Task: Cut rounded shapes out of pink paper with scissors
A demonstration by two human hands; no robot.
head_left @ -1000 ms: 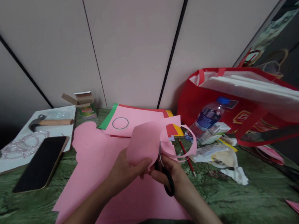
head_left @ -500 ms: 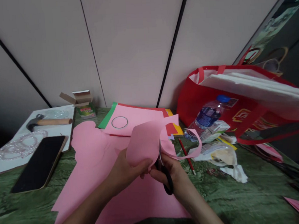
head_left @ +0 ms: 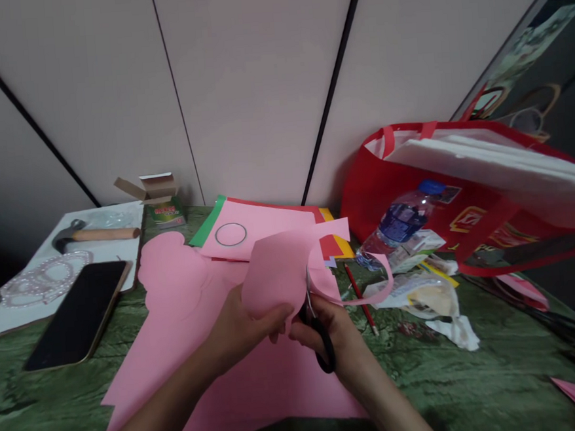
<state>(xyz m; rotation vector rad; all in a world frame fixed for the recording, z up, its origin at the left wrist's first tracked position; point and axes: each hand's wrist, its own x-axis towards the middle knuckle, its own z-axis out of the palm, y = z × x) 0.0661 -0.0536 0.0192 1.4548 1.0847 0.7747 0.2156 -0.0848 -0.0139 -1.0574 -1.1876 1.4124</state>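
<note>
Pinched between the thumb and fingers of my left hand (head_left: 249, 326) is a piece of pink paper (head_left: 276, 269), held up above the table. My right hand (head_left: 335, 333) is closed round black-handled scissors (head_left: 325, 347), whose blades sit at the paper's right edge. A thin curved strip of the same paper hangs off to the right of the blades. Beneath both hands lie large pink sheets (head_left: 280, 387), with several round-edged pink cutouts (head_left: 173, 269) stacked on their left part.
On the left are a phone (head_left: 78, 315), a hammer (head_left: 102, 235), bead strings (head_left: 46, 278) and an opened small box (head_left: 163, 208). Coloured sheets with a ring (head_left: 230, 225) lie behind. Right: a red pencil (head_left: 361, 299), bottle (head_left: 401, 221), plastic packaging (head_left: 421, 295), red bag (head_left: 464, 210).
The hanging paper strip has shifted slightly to the right. Both hands keep nearly the same place and hold, and the view has moved a little.
</note>
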